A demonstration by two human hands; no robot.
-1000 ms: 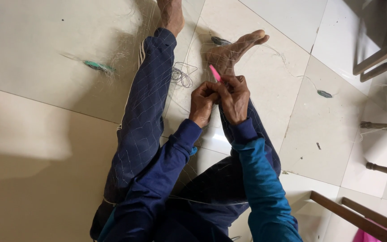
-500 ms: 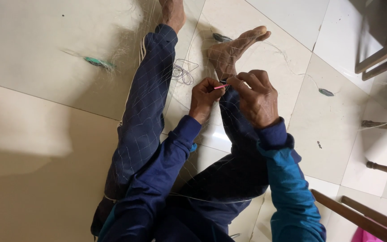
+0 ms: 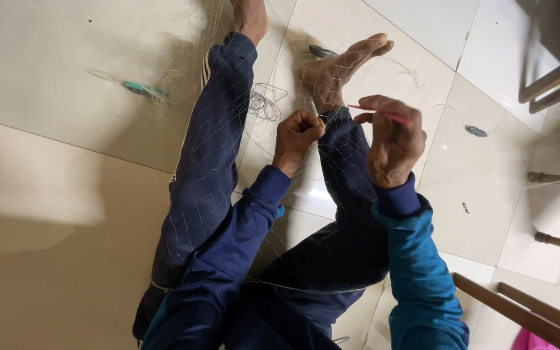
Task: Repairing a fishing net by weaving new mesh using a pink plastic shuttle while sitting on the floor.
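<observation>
**Net work on the tiled floor**

Left hand fisted tight, pinching fine net strands just above the right shin. Right hand closed on a thin pink needle, raised beside the right foot. Net draped over both legs, spreading onto pale tiles; small green floats lying nearby

Navy sleeves, striped trousers, bare feet
</observation>
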